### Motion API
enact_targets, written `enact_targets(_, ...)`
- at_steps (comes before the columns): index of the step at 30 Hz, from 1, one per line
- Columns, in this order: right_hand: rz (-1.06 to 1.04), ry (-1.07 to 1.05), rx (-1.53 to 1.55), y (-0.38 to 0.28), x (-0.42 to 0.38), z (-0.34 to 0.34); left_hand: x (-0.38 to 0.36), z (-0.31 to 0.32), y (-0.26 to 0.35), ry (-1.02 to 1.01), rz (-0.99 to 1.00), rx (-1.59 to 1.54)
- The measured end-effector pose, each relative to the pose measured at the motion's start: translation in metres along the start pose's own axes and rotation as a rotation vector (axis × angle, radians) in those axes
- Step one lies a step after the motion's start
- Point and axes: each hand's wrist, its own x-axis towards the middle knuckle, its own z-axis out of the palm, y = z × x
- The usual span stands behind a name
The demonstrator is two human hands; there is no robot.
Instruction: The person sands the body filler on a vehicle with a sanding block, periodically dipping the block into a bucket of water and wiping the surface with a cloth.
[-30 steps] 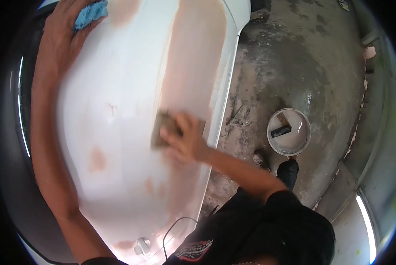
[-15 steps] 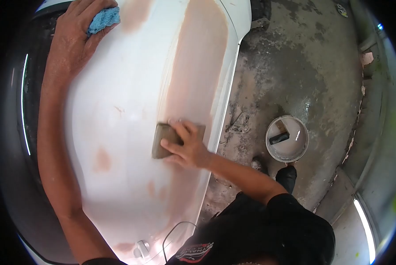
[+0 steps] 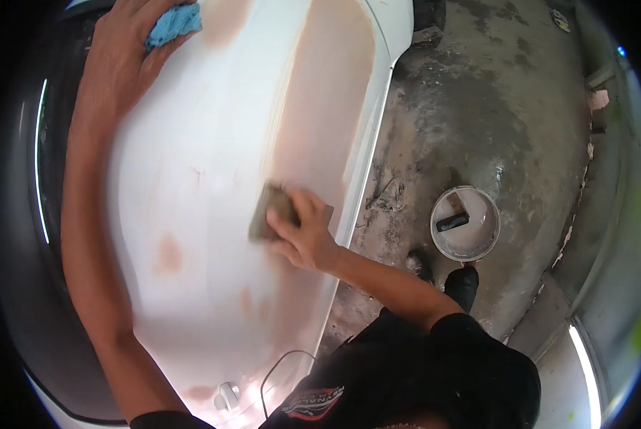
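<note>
A white car door panel (image 3: 192, 143) with reddish-brown patches fills the left and middle of the view. At the upper left my left hand (image 3: 124, 57) rests on the panel, its fingers round a crumpled blue cloth (image 3: 172, 26). My right hand (image 3: 302, 229) grips a flat grey-brown sanding pad (image 3: 265, 214) pressed on the panel, beside the lower part of the long brown strip (image 3: 320, 93). Motion blurs the pad and the fingertips a little.
On the wet concrete floor (image 3: 471, 129), right of the car, stands a round bucket (image 3: 435, 239) of cloudy water with a black block (image 3: 452, 222) in it. A door handle (image 3: 226, 397) and a thin cable (image 3: 281, 361) are at the bottom. Dark car glass lies at far left.
The pad in my right hand is tilted differently and has shifted slightly up the panel. My left hand keeps its hold on the blue cloth. The whole view has shifted slightly.
</note>
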Motion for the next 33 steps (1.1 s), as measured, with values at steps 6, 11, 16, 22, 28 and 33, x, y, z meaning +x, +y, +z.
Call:
enact_targets(6, 0.095, 0.312, -0.077, 0.105, 0.163, -0.042, 0.016, -0.031, 0.066, 0.011, -0.214, -0.078)
enact_targets(11, 0.344, 0.324, 0.052, 0.083, 0.148, -0.027, 0.012, -0.018, 0.061, 0.038, -0.166, -0.041)
enact_targets(16, 0.033, -0.036, -0.005, -0.048, -0.068, 0.024, 0.002, -0.004, 0.041, 0.014, -0.127, -0.051)
enact_targets(22, 0.216, 0.180, -0.004, 0.078, 0.104, -0.020, -0.005, 0.014, 0.023, -0.025, -0.158, -0.097)
enact_targets(28, 0.387, 0.311, 0.020, 0.041, 0.077, -0.002, -0.012, 0.021, 0.006, -0.047, -0.148, -0.085)
enact_targets(33, -0.025, -0.021, -0.054, -0.023, -0.099, 0.032, -0.013, 0.032, -0.008, -0.070, -0.140, -0.092)
